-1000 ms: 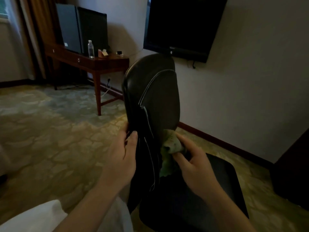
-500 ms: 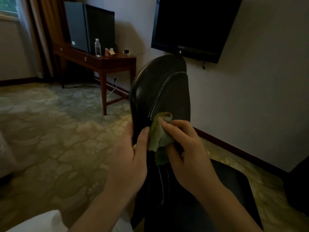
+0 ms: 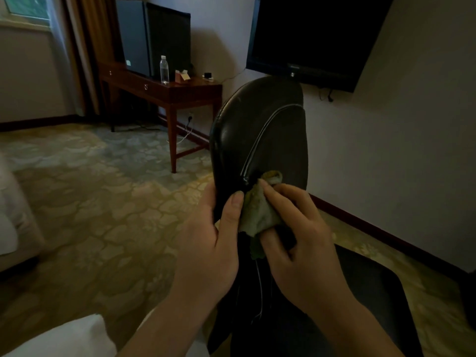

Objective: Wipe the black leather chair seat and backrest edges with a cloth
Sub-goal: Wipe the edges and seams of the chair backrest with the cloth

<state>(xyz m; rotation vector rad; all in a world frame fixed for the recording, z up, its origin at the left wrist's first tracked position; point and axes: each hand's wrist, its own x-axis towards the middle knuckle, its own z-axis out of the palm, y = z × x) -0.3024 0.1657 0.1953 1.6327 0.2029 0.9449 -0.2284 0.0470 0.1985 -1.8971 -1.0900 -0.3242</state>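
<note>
The black leather chair stands in front of me, its backrest seen edge-on with a pale piping seam and its seat low at the right. My left hand grips the backrest's left edge, thumb on the front face. My right hand holds a crumpled green cloth and presses it against the backrest beside the seam, about halfway up. The cloth's lower end hangs down between my two hands.
A wooden desk with a water bottle and a black box stands at the back left. A wall-mounted TV hangs above the chair. Patterned carpet spreads to the left, and a white sleeve shows at the bottom left.
My right hand has slid the cloth upward along the backrest edge, from low near the seat to mid-height. My left hand has moved up the edge with it.
</note>
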